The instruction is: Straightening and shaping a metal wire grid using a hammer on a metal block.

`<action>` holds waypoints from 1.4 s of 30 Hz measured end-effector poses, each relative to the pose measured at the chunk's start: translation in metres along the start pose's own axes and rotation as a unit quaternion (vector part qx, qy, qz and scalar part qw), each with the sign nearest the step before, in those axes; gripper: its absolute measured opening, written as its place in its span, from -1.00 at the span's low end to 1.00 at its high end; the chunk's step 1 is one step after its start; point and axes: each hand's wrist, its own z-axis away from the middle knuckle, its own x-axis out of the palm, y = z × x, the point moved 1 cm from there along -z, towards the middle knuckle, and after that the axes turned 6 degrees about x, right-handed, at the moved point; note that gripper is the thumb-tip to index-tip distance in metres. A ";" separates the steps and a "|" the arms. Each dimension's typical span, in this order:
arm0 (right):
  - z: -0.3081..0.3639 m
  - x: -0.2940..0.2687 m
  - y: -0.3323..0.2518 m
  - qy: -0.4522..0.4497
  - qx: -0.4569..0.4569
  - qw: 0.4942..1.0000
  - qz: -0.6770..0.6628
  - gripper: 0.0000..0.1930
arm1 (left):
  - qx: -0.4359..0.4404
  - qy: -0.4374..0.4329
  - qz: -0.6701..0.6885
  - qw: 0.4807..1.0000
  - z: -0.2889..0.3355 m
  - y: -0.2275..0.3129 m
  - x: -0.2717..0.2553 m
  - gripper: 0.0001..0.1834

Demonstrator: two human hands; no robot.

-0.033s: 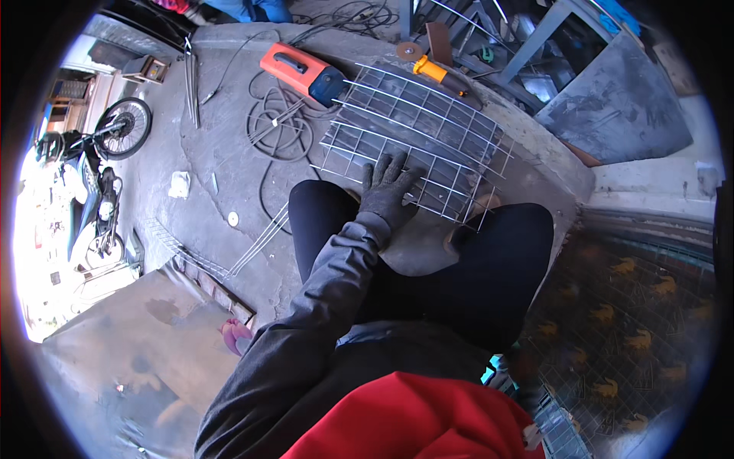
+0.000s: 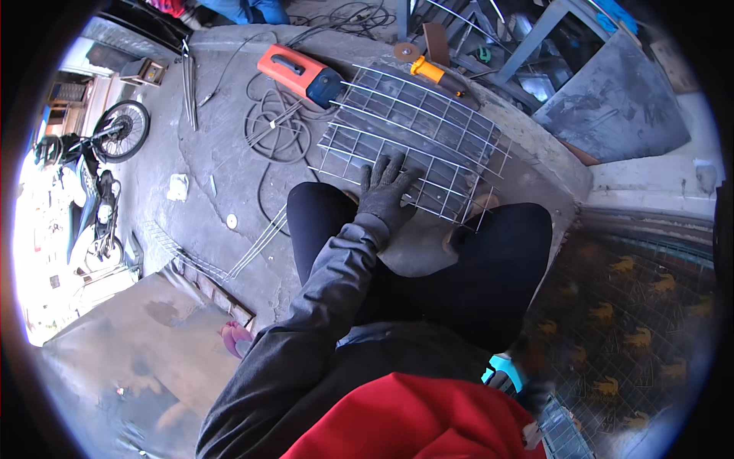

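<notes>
My left hand [image 2: 388,193], in a dark grey glove, lies palm down with fingers spread on the near edge of a wire mesh panel [image 2: 451,164]. The mesh rests in front of my knees, over a dark flat surface. At the lower right, by my hip, a dark gloved shape that looks like my right hand [image 2: 535,395] is beside a turquoise object [image 2: 510,371]. Its fingers are too dark and blurred to make out. Beyond the mesh lies a yellow angle grinder [image 2: 428,69] with a brown disc.
An orange machine with a handle [image 2: 294,73] stands left of the mesh, near coiled cable [image 2: 279,134]. Thin rods [image 2: 260,241] lie by my left knee. A metal sheet [image 2: 619,103] leans at the far right. A motorcycle [image 2: 95,180] stands at left; a person's blue-clad legs [image 2: 245,9] show at the top.
More of the turquoise object shows at the lower right, along with the dark gloved shape. My left hand stays on the mesh; the view has shifted very slightly.
</notes>
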 end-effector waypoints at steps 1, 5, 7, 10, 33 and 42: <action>-0.007 -0.024 -0.016 0.058 -0.030 0.997 0.041 -0.70 | -0.007 0.001 0.002 1.000 0.000 0.001 0.000 -0.20; -0.056 -0.105 -0.119 0.440 -0.295 0.810 -0.253 -0.71 | -0.007 0.005 0.006 1.000 0.000 0.000 0.001 -0.18; -0.101 -0.126 -0.184 0.397 -0.389 0.780 -0.288 -0.76 | -0.017 -0.012 0.001 1.000 0.000 -0.003 0.004 -0.16; -0.167 -0.132 -0.264 0.253 -0.400 0.867 -0.159 -0.62 | -0.021 -0.014 -0.008 1.000 -0.001 -0.006 0.007 -0.13; -0.273 -0.204 -0.161 0.327 -0.343 0.881 0.002 -0.77 | 0.021 -0.009 -0.043 0.999 0.006 0.006 -0.001 -0.25; -0.342 -0.095 0.073 0.156 0.016 0.912 -0.379 -0.70 | 0.061 -0.024 -0.139 0.988 -0.004 0.007 -0.024 -0.30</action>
